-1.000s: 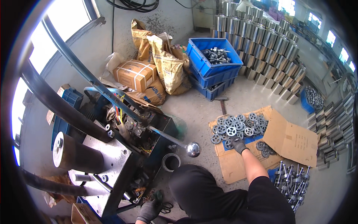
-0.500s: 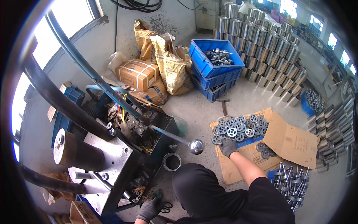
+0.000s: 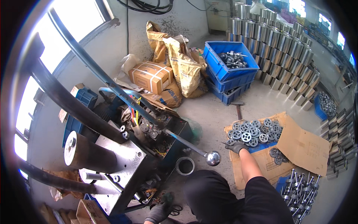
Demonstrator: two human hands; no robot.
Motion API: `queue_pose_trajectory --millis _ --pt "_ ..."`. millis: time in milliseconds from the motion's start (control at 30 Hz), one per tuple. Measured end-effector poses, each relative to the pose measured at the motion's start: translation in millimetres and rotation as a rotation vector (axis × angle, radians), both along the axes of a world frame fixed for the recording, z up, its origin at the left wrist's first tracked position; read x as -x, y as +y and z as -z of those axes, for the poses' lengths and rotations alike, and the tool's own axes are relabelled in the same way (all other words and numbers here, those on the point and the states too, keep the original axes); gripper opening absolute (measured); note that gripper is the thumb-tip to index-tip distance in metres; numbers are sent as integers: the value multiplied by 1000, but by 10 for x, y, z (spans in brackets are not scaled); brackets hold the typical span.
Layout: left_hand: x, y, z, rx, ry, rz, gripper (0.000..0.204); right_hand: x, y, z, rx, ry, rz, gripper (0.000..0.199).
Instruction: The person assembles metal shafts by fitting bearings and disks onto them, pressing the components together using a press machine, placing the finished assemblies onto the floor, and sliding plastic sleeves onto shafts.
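My right hand, in a grey glove, is at the left edge of the pile of spoked metal wheels on the cardboard. Its fingers are closed on a thin grey thing seen edge-on, which looks like one of the wheels. My left hand, gloved too, is low beside the press-like machine. A dark greenish thing lies at its fingertips; whether it is held I cannot make out. Close by are black looped handles, like scissors. My dark clothing fills the lower middle.
A lever with a steel ball juts from the machine above a round can. A hammer lies behind the cardboard. Blue crates, sacks and stacked steel cylinders stand behind; shafted metal parts lie at right.
The view has shifted, so the scene sits further right and slightly lower. My right hand has drawn back slightly from the wheels with a thin grey thing in its fingers. My left hand stays low.
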State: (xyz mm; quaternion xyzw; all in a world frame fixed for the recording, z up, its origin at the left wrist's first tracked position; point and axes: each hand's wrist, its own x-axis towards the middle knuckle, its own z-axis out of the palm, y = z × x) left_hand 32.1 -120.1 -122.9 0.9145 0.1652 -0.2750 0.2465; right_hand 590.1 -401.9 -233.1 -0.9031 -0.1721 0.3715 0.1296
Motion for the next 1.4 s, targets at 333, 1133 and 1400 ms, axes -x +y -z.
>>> queue_pose_trajectory --millis 333,1133,1400 --pt "-87 -101 -149 -42 -115 -81 54 335 -225 375 -105 -35 -81 75" --pt "-566 -324 -1318 372 -1392 -716 56 2888 2027 -3792 -746 650 -640 44" --pt "-242 -594 -1098 1192 -937 -1160 34 2481 1402 -4500 -1233 -191 -862 55"
